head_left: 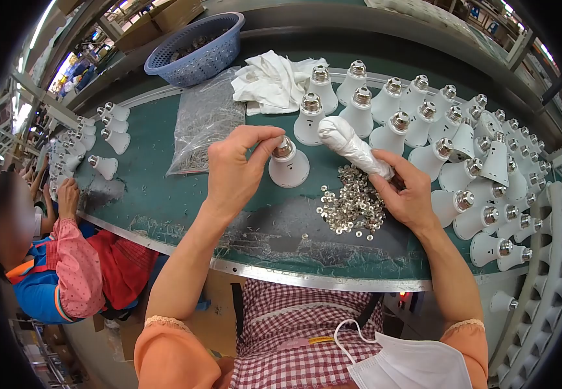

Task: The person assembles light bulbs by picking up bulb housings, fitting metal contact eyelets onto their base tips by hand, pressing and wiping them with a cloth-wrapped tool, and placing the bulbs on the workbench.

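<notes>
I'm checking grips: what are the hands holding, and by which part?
The right hand holds a white bundle by its near end. The left hand touches the metal cap of an upright bulb; whether it grips anything cannot be told.

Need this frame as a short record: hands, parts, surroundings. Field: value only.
left grip: thumb and finger at the metal cap of an upright white bulb; anything pinched between is hidden
right grip: holds a white-wrapped object
loose parts: heap of small metal pieces on the green worktop, beside the right grip
right side: many white bulbs
left side: smaller bulb group
far side: clear plastic bag, white cloth, blue basket
nearby person: one hand by the bulb group
</notes>
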`<state>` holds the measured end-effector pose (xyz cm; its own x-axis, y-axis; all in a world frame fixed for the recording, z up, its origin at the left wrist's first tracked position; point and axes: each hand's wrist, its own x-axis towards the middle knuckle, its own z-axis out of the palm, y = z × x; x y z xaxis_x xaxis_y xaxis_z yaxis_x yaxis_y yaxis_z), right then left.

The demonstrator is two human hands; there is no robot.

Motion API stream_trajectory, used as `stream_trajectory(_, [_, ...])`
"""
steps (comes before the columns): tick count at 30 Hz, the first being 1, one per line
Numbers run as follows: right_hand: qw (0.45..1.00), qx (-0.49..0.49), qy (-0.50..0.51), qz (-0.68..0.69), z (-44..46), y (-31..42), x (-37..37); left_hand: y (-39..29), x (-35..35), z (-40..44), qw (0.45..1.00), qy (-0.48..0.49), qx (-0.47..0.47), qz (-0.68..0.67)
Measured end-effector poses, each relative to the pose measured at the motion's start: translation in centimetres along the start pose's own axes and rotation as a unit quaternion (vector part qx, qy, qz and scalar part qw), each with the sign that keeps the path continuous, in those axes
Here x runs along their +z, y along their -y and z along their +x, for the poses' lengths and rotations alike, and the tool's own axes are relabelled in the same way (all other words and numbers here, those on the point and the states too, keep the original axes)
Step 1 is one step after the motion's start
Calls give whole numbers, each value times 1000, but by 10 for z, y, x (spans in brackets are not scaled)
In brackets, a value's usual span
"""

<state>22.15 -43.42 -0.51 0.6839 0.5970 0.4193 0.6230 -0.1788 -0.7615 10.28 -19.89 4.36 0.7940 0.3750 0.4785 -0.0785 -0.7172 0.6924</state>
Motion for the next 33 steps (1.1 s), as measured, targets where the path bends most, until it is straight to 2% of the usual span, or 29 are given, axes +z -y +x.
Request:
stream_trajectory(1, [1000,-6,-1,1,0,0,0,1,0,0,1000,1,0,0])
stream_trajectory(3, [1000,-2,-1,2,0,0,0,6,-3,0,991,-1,120,55])
stream_trajectory(6, [1000,1,1,3,0,1,0,9,-7,-1,997,22,65,-17])
stream_trajectory(13, [1000,6,6,-3,0,5,-1,1,-1,5,999,41,14,-31])
stream_trajectory(16, [1000,-4,-3,16,-1,2,1,5,-3,7,999,1,40,-10])
stream_trajectory(18, [1000,-8,-2,14,-1,0,1,5,-5,8,994,-5,102,40])
stream_trajectory(24, [1000,-5,4,5,0,2,0,9,-3,6,976,1,197,92])
stream_trajectory(31, [1000,-13,4,3,-1,1,0,5,-2,4,962,-15,244,121])
stream_trajectory(33, [1000,-13,3,4,-1,0,0,-1,-4,6,945,23,291,147])
